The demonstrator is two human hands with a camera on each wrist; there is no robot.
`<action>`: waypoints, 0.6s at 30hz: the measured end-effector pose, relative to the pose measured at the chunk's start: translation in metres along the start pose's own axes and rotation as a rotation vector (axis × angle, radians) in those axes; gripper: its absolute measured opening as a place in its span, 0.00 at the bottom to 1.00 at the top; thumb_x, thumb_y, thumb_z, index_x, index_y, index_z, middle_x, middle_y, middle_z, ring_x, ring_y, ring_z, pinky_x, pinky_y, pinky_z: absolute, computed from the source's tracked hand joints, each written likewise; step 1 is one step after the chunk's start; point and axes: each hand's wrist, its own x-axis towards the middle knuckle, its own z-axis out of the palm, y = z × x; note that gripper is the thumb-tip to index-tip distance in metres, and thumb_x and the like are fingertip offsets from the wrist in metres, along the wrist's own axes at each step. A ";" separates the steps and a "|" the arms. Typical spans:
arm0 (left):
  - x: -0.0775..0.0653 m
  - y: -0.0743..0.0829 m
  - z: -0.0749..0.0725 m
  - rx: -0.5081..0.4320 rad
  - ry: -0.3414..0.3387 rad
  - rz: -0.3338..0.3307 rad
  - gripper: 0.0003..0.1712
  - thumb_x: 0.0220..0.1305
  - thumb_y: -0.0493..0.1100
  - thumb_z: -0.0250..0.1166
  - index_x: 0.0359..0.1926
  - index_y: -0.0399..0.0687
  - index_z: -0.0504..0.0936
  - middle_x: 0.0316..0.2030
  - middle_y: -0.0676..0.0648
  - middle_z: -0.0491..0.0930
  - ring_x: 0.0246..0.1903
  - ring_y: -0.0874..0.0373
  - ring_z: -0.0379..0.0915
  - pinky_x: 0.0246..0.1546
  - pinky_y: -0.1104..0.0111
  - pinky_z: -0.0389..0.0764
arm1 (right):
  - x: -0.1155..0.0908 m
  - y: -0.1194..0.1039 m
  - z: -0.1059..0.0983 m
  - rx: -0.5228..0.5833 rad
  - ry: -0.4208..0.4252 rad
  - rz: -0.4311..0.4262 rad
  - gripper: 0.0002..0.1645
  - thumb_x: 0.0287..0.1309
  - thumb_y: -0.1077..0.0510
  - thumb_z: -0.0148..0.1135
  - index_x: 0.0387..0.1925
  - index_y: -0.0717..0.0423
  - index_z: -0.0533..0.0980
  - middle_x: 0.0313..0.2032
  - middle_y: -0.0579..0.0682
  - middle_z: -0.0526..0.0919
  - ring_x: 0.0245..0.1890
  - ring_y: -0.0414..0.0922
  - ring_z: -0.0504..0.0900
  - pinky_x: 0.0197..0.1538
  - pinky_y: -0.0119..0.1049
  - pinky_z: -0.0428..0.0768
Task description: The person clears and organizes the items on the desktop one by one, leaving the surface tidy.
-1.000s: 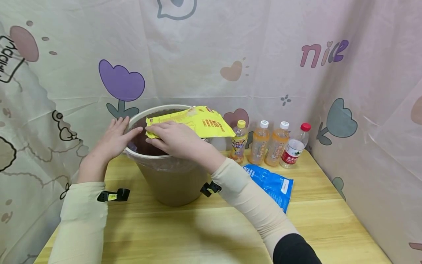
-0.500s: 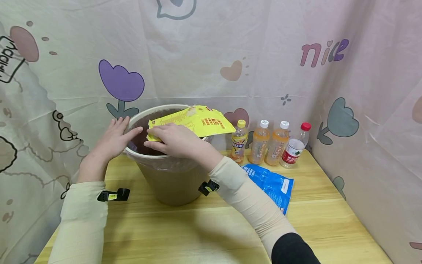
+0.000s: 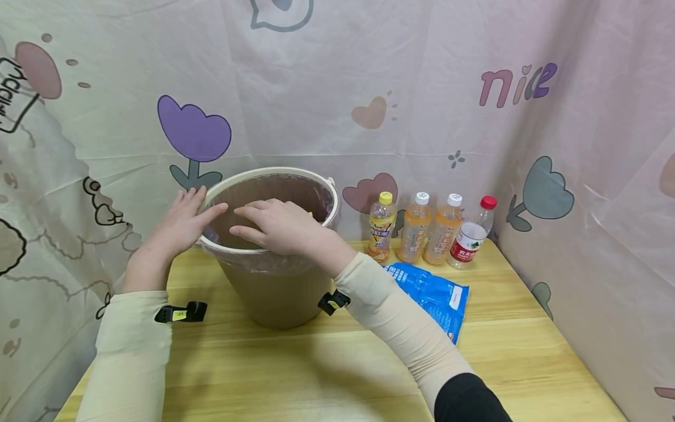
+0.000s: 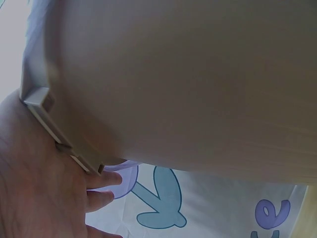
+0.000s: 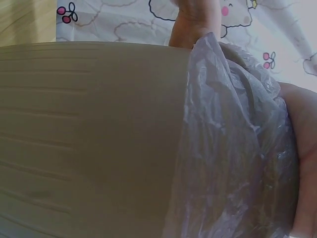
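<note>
A tall brown trash bin (image 3: 279, 296) with a pale rim and a clear plastic liner (image 5: 223, 144) folded over its edge stands on the table. My left hand (image 3: 181, 225) rests on the left side of the rim, fingers straight and spread, the thumb reaching over the opening. Above the bin's near rim lies my right hand (image 3: 285, 228), fingers extended and nothing in them. Just past its knuckles a small bit of a yellow bag (image 3: 310, 214) shows inside the bin; the rest is hidden. The bin's wall (image 4: 188, 89) fills most of the left wrist view.
Right of the bin stand a yellow-capped bottle (image 3: 382, 228), two white-capped orange bottles (image 3: 414, 231) and a red-capped bottle (image 3: 471, 234). A blue bag (image 3: 432, 296) lies in front of them, partly behind the right sleeve. Printed cloth (image 3: 295, 88) hangs behind the table.
The yellow bag, earlier under my right fingers across the bin's top, has dropped into the bin. My right hand shifted slightly and let it go; my left hand stayed put.
</note>
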 end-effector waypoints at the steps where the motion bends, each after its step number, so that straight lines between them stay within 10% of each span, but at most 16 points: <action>1: 0.000 0.000 0.000 0.000 0.000 0.000 0.54 0.69 0.74 0.34 0.76 0.40 0.30 0.74 0.31 0.25 0.73 0.34 0.11 0.67 0.30 0.32 | -0.001 0.000 0.000 -0.010 0.009 -0.004 0.32 0.71 0.34 0.40 0.69 0.40 0.66 0.67 0.42 0.72 0.67 0.43 0.72 0.65 0.41 0.75; 18: 0.000 0.001 0.000 0.003 0.016 0.015 0.52 0.71 0.72 0.34 0.76 0.37 0.32 0.75 0.30 0.28 0.73 0.32 0.14 0.68 0.31 0.32 | -0.029 0.013 -0.009 -0.074 0.239 -0.062 0.29 0.70 0.38 0.48 0.66 0.44 0.71 0.65 0.45 0.75 0.67 0.43 0.72 0.67 0.39 0.73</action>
